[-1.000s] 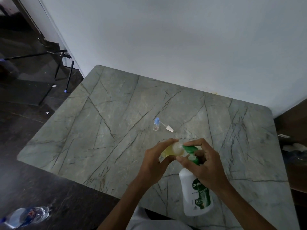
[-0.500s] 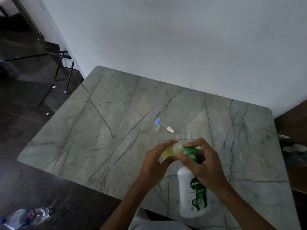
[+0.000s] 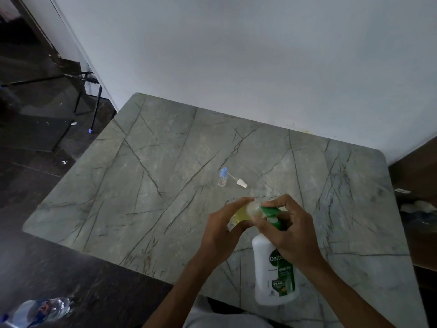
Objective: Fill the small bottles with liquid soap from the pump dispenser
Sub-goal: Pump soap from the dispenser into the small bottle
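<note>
Left hand (image 3: 222, 230) pinches the small bottle (image 3: 243, 213) against the pump dispenser (image 3: 274, 280) spout, near the tabletop (image 3: 165, 185)'s front edge. Right hand (image 3: 290, 233) curls its fingers (image 3: 281, 200) over the pump head. The bottle's light and probably soapy-slick, so I'd grip its body.

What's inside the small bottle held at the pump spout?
Yellowish liquid shows through the small bottle held in the left hand. The bottle's lower part and the fill level are covered by the fingers.
</note>
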Demonstrator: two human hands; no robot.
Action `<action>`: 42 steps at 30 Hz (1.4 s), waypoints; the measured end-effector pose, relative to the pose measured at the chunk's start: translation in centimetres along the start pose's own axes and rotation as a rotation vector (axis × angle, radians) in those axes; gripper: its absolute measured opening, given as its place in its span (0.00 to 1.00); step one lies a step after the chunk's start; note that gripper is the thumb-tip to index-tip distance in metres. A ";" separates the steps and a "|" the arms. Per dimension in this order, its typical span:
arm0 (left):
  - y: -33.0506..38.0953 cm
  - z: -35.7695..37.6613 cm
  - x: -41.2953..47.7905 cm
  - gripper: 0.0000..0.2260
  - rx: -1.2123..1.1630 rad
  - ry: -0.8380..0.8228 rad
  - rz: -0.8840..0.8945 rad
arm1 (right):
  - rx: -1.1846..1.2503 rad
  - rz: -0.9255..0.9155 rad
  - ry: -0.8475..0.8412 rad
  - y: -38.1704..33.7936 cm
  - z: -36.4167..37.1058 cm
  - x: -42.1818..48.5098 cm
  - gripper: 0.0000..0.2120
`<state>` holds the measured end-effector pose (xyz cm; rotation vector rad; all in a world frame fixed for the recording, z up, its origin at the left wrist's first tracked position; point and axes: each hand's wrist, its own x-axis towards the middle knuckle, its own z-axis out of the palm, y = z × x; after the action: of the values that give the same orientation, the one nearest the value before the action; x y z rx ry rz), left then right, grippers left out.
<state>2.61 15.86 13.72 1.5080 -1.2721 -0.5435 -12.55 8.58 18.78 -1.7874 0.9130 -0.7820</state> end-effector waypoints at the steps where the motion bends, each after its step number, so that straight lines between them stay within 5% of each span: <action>1: 0.0 0.0 0.0 0.20 -0.001 -0.002 -0.004 | 0.001 0.007 0.008 0.0 0.1 0.0 0.14; 14: -0.3 -0.7 0.4 0.20 0.011 -0.027 0.012 | 0.023 -0.008 -0.026 -0.5 0.5 0.1 0.20; 42: -0.6 -0.8 1.3 0.21 -0.002 -0.038 0.029 | -0.034 -0.005 0.104 -0.7 1.0 0.6 0.15</action>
<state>3.98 14.94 13.81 1.4818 -1.3208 -0.5566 -11.21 8.69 19.14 -1.7929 0.9952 -0.8735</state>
